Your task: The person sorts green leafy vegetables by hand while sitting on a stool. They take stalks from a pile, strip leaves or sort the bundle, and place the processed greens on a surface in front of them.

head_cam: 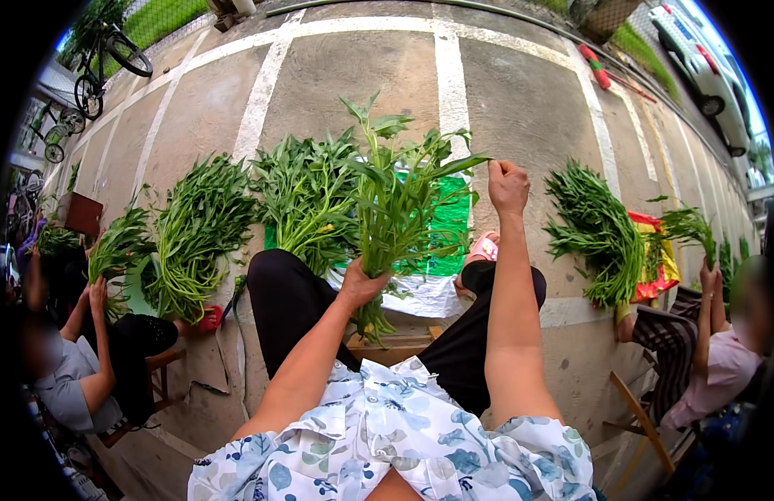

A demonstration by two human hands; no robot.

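Observation:
My left hand (363,289) grips a bunch of leafy water spinach (387,206) around its stems, holding it upright between my knees. The cut stem ends poke out below the fist. Out to the right, my right hand (509,186) pinches the tip of one long leaf (460,165) that stretches sideways from the bunch. Beneath lies a green and white woven plastic sack (448,250), partly covered by the greens. A larger heap of water spinach (305,194) rests on the sack's left side.
On the left, a seated person holds greens (121,244) beside another heap (199,232). At right, another seated person lifts a bunch (690,228) near a heap (603,238) and a red and yellow sack (654,257). Bicycles (108,62) and a white car (706,75) stand farther off.

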